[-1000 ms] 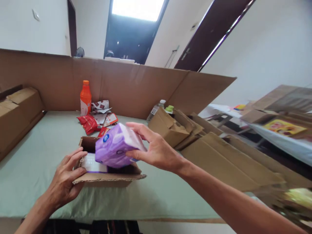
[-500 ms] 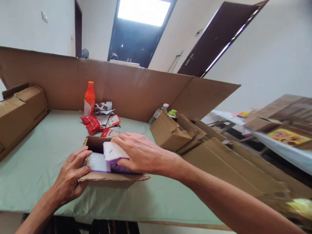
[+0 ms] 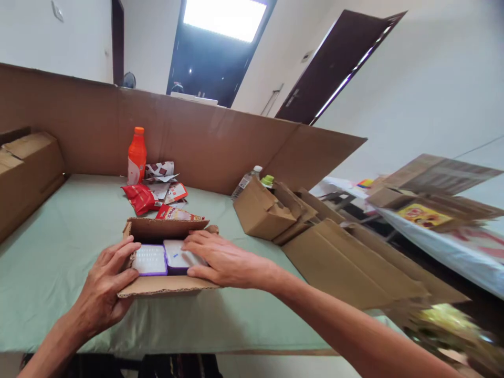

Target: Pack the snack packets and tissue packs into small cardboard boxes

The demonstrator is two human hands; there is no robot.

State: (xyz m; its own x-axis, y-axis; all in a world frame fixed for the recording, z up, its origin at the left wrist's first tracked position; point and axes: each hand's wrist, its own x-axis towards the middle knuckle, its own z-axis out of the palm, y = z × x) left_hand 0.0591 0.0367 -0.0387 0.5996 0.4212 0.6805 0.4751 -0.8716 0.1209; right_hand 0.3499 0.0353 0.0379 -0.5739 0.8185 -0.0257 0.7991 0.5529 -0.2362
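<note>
A small open cardboard box (image 3: 169, 286) stands near the table's front edge. My left hand (image 3: 108, 278) grips its left wall, thumb low and fingers over the rim. Two white-topped packs with purple edges sit side by side inside: a left pack (image 3: 150, 260) with rows of small print, and a right pack (image 3: 177, 256) with a small blue mark. Over the right pack lies my right hand (image 3: 220, 261), with its thumb on the near side and its fingers on the far side; the hand hides the pack's right end.
Behind the box lie red and white snack packets (image 3: 139, 198) and an orange bottle (image 3: 136, 157). Cut-open cartons (image 3: 262, 210) and a clear bottle (image 3: 246, 182) stand to the right. A long carton (image 3: 31, 173) is at left; a cardboard screen (image 3: 189, 136) runs along the back.
The right pack, tilted and raised before, has gone down flat into the box beside the left one, with my right hand on it. My left hand keeps its hold on the box.
</note>
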